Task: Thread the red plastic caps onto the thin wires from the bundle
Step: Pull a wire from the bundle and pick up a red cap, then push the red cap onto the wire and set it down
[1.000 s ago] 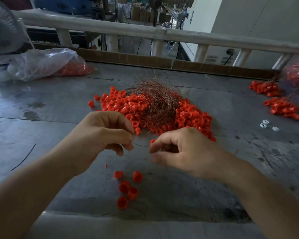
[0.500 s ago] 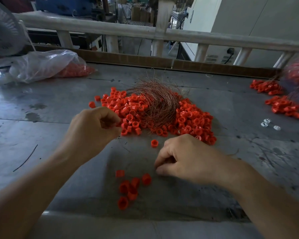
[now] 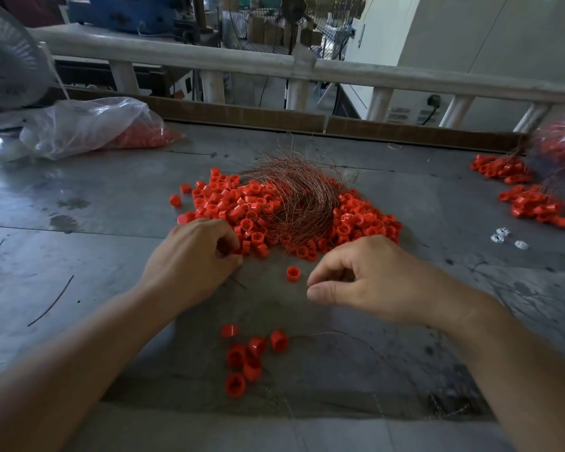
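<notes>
A heap of red plastic caps [image 3: 261, 203] lies mid-table with a bundle of thin copper wires [image 3: 302, 197] on top of it. My left hand [image 3: 193, 259] sits at the heap's near left edge, its fingers curled round a red cap there. My right hand [image 3: 372, 282] hovers to the right, thumb and forefinger nearly touching, with nothing visible between them. A single cap [image 3: 292, 274] lies between the hands. Nearer me, several caps [image 3: 247, 357] sit strung together, and their thin wire [image 3: 323, 334] trails right across the table.
A clear plastic bag [image 3: 88, 125] holding red caps lies at the back left beside a fan [image 3: 7, 60]. Two more heaps of strung caps [image 3: 532, 205] sit at the far right, near small white parts [image 3: 503, 234]. A stray wire [image 3: 51, 303] lies at left. A railing [image 3: 274, 65] runs behind the table.
My left hand moved forward from the wire to the heap's edge. My right hand dropped toward the strung caps, then lifted and moved right. One more cap now lies in that near group.
</notes>
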